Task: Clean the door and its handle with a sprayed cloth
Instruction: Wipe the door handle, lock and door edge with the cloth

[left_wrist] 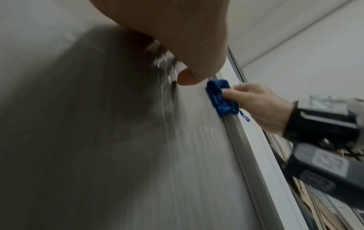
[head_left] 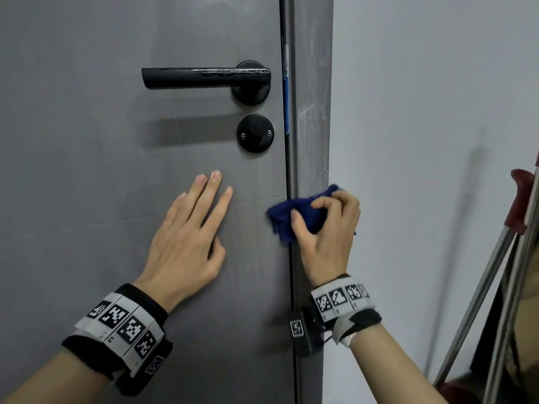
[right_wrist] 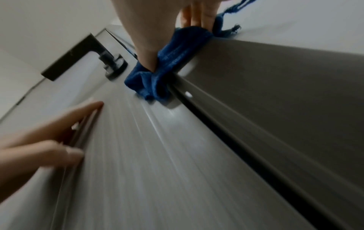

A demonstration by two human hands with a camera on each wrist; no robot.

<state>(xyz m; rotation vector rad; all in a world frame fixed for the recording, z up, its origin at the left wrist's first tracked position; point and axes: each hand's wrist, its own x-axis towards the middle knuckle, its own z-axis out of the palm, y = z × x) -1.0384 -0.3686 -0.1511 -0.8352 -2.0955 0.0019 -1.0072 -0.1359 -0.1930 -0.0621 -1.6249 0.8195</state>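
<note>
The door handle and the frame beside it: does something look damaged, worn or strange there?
Yes. The black lever handle has chipped, flaking finish along its top. The door frame beside it carries whitish scuffs, and a blue strip sits in the gap at handle height. The right hand holds the blue cloth lower, at that gap.

The right hand (head_left: pixel 323 228) is covering much of the blue cloth (head_left: pixel 284 218), so its full shape is staying out of sight, and in the right wrist view the top edge is cutting that hand off above the fingers. In the left wrist view the left hand (left_wrist: pixel 177 38) is filling the top and hiding the handle, while the door (left_wrist: pixel 138 155) is smearing into streaks. Metal poles (head_left: pixel 501 287) are running off the head view's right edge, too cropped to identify.
</note>
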